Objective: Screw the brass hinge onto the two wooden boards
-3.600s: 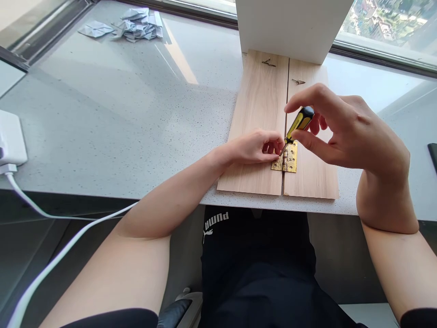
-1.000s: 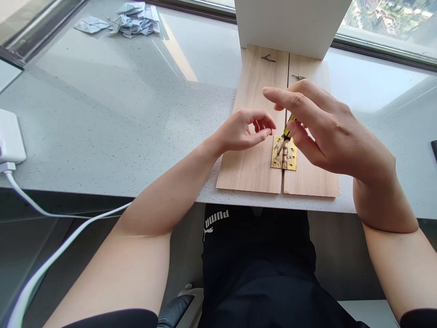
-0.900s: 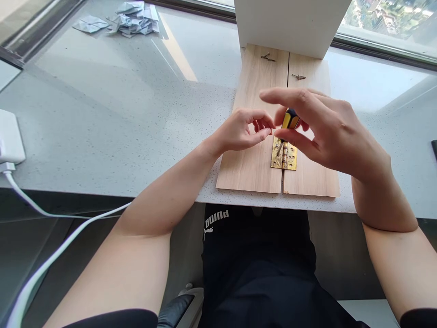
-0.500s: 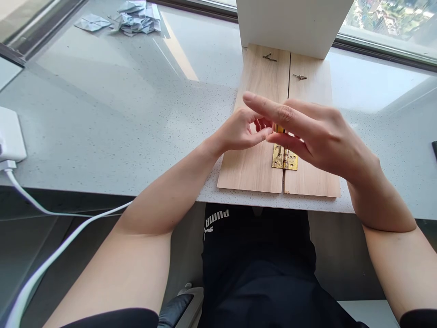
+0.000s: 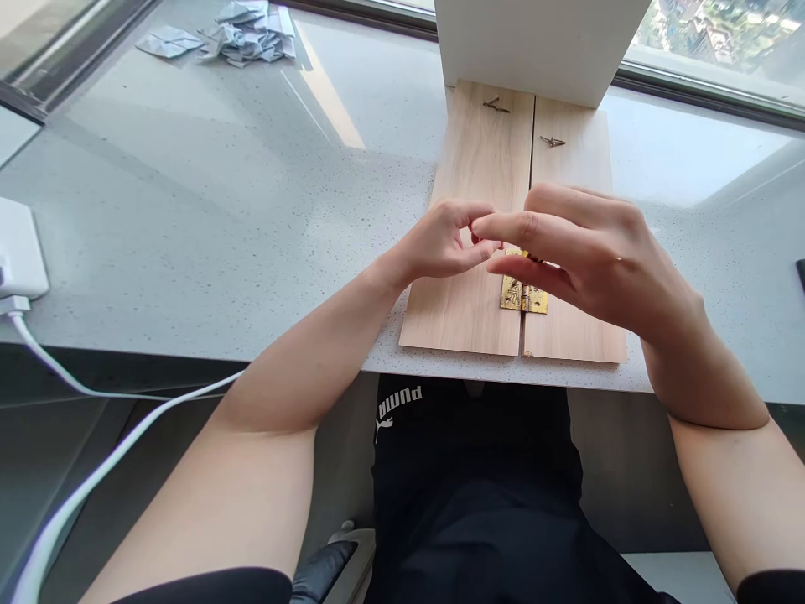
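Work on the brass butt hinge [image 5: 513, 295], which straddles the seam between two wood-grain boards [image 5: 465, 323], partly under the right hand [image 5: 594, 247], seems best done with its leaves flat and pressure straight down. The right thumb and forefinger stand apart, the left hand [image 5: 444, 243] has curled fingers, and I cannot tell whether either grips anything. From the hinge, screws [image 5: 553, 142] lie towards twelve o'clock, folded papers [image 5: 251, 38] at ten and a white adapter [image 5: 22, 252] at nine on the speckled countertop [image 5: 283, 218], a window [image 5: 723, 38] at one.
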A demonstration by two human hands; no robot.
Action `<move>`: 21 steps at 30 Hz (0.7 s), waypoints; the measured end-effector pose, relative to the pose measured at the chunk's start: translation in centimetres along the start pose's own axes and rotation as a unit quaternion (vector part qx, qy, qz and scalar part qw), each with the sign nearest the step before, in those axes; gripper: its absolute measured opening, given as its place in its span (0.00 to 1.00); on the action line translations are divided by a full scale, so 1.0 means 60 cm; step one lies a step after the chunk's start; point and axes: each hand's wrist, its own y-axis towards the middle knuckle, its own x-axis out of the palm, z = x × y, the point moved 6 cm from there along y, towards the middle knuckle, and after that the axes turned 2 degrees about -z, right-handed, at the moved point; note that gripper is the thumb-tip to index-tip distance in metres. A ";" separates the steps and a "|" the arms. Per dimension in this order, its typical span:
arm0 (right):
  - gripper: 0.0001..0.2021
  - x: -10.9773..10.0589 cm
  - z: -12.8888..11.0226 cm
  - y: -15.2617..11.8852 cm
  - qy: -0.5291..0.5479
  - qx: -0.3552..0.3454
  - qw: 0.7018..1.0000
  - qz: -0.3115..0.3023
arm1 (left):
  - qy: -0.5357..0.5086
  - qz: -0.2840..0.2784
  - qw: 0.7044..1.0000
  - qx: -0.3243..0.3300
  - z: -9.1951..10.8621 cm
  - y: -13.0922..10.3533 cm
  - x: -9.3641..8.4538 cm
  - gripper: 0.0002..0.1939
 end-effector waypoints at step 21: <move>0.14 -0.003 0.007 0.001 0.109 0.012 0.994 0.016 | -0.064 0.005 0.998 -0.009 -0.009 0.002 0.007 0.13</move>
